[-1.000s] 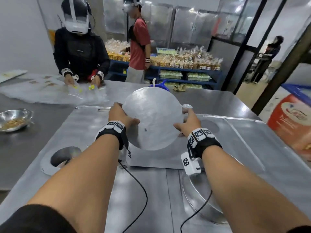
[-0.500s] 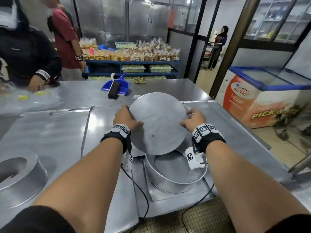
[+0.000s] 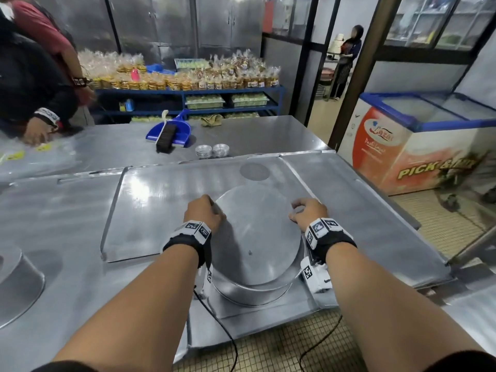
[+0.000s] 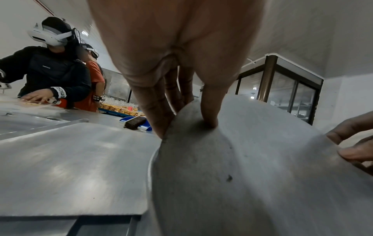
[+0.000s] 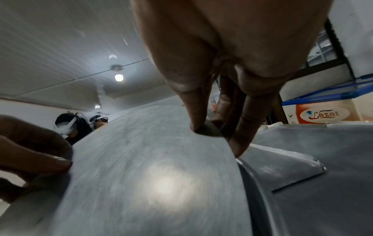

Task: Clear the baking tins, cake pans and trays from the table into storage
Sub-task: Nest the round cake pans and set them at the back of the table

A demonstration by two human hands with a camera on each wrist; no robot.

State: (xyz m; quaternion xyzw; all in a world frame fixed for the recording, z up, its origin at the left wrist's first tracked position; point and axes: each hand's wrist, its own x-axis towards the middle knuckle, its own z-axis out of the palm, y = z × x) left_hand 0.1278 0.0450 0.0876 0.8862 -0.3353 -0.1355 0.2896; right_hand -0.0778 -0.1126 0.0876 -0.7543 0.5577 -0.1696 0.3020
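Two hands are engaged on one flat round metal disc (image 3: pixel 255 232), which is held level just over the mouth of a round metal cake pan (image 3: pixel 252 291) standing on a flat steel tray at the near edge of the steel table (image 3: pixel 80 264). The left hand (image 3: pixel 204 213) is set at the disc's left rim, thumb on top and fingers (image 4: pixel 161 111) curled beneath the edge, as shown in the left wrist view. The right hand (image 3: pixel 308 213) pinches the opposite rim, thumb above and fingertips (image 5: pixel 242 127) below. Both grips are narrow and closed on the thin edge.

The disc lies between the hands, centred almost exactly over the pan, its rim nearly matching the pan's wall. Being round, no long axis is offered; neither hand is nearer. Whether the disc already rests on the pan's rim cannot be told.

It is judged that the disc is to be let down straight into the pan, so fingers under the edge must be cleared first. Little room is left towards the near table edge, past which tiled floor is seen. Open tray surface lies beyond and to the left; a blue dustpan with brush (image 3: pixel 170 131) and small fluted tins (image 3: pixel 212 151) stand well apart.
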